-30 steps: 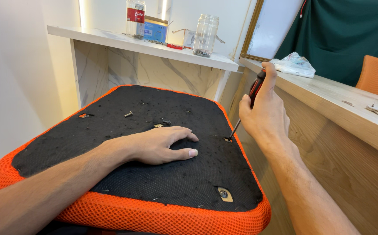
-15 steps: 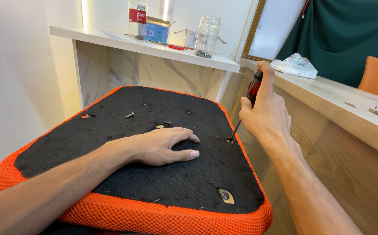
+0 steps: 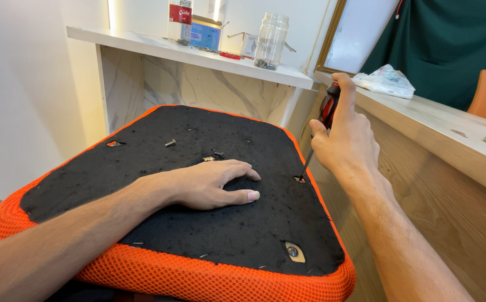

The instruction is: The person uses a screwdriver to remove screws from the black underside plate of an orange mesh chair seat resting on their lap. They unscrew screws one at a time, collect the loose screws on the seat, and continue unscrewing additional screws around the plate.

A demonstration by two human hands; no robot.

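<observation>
Orange-edged seat cushion [image 3: 159,268] is lying under the flat open left hand [image 3: 209,184] while the right hand [image 3: 346,142] is gripping a screwdriver [image 3: 317,137] in one hole, loose screws [image 3: 170,143] lying at upper left.

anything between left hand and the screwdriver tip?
Head view: only bare black fabric of the seat base lies between the left hand and the screwdriver tip; loose screws sit farther back.

Left hand [image 3: 212,184] lies flat, palm down; right hand [image 3: 346,137] seems fisted, thumb up.
</observation>
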